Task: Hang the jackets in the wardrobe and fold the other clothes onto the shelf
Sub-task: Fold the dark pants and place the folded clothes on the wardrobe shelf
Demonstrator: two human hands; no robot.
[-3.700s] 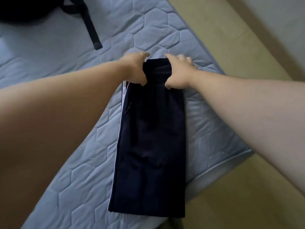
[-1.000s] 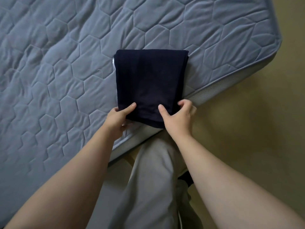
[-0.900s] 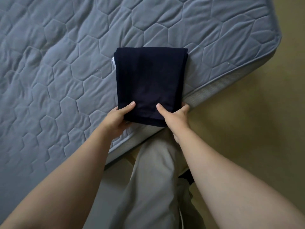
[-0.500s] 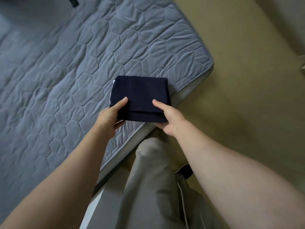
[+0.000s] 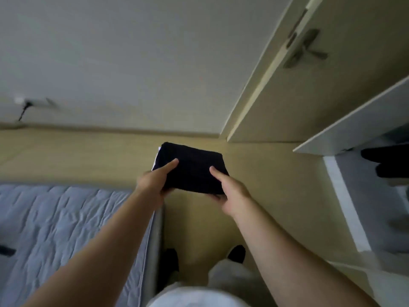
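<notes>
The folded dark navy trousers (image 5: 194, 168), a small flat bundle with a white stripe edge at its left, are held in the air above the floor. My left hand (image 5: 155, 180) grips the bundle's near left corner, thumb on top. My right hand (image 5: 228, 191) grips its near right corner, thumb on top, fingers underneath. The open wardrobe (image 5: 345, 196) stands at the right, its white door (image 5: 363, 120) swung out, with dark clothing (image 5: 389, 162) inside.
The grey quilted mattress (image 5: 66, 229) lies at the lower left, its edge just left of my legs. A room door with a lever handle (image 5: 305, 49) is at the upper right. A wall socket with a cable (image 5: 23, 103) is on the left wall.
The trousers were folded from a long strip into a small bundle on the mattress. I have lifted the bundle off the bed and turned right, so the wardrobe is in view.
</notes>
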